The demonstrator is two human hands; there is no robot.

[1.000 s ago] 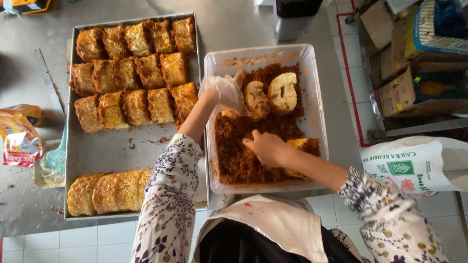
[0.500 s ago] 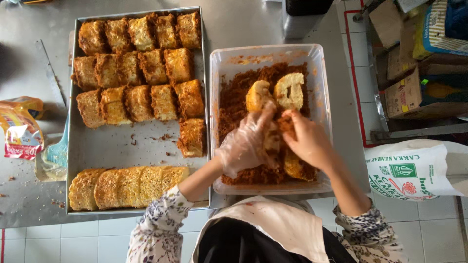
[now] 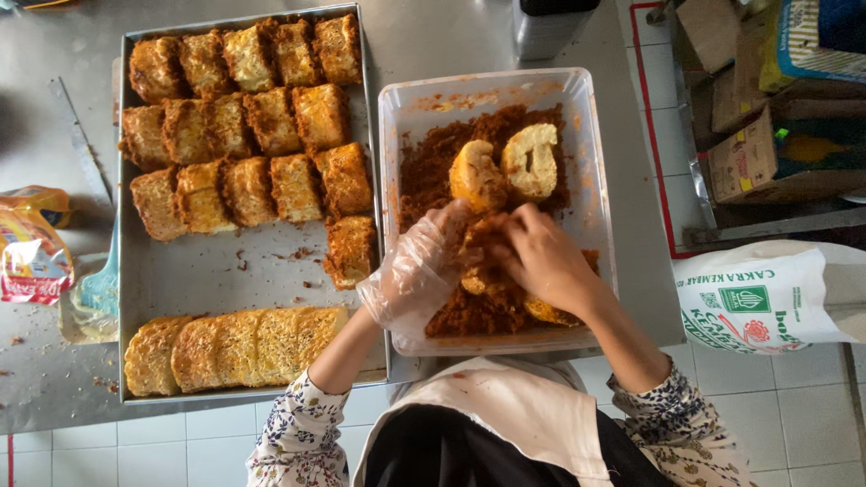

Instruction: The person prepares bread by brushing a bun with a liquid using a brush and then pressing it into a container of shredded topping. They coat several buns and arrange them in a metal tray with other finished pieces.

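Observation:
My left hand (image 3: 417,269), in a clear plastic glove, and my bare right hand (image 3: 541,257) meet over a clear plastic tub (image 3: 586,180) of reddish-brown crumbs (image 3: 433,162). Both hands press on a bread piece (image 3: 478,261) lying in the crumbs; it is mostly hidden under the fingers. Two uncoated bread pieces (image 3: 505,167) stand just beyond the hands. To the left a metal tray (image 3: 207,271) holds rows of crumb-coated bread pieces (image 3: 244,126), one (image 3: 350,251) set apart below them, and a row of paler toasted slices (image 3: 234,347) at the near edge.
A metal counter (image 3: 54,117) carries tray and tub. An opened snack bag (image 3: 32,243) and a pale blue scraper (image 3: 99,289) lie left of the tray. Cardboard boxes (image 3: 749,153) and a white printed sack (image 3: 767,298) sit on the tiled floor at right. A dark container (image 3: 550,22) stands behind the tub.
My left hand placed a coated piece on the tray, came back into the tub and joined my right hand. The view has shifted slightly.

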